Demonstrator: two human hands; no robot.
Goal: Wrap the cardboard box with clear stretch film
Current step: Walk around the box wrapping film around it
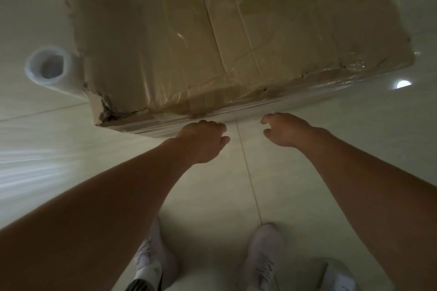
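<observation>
A large cardboard box (212,49) lies on the tiled floor, its top and near side covered in clear stretch film with shiny wrinkles. Its near left corner is torn. The roll of stretch film (48,66) stands against the box's left side, hollow core facing up, with film running from it to the box. My left hand (203,143) is at the bottom of the box's near side, knuckles up and fingers bent down out of sight. My right hand (285,130) hovers just short of the same edge, fingers loosely curled and holding nothing.
Glossy pale floor tiles (307,184) surround the box, with a grout line running toward me between my hands. My two feet in white shoes (262,257) stand close behind my hands. A ceiling light reflects off the floor (403,84) at the right.
</observation>
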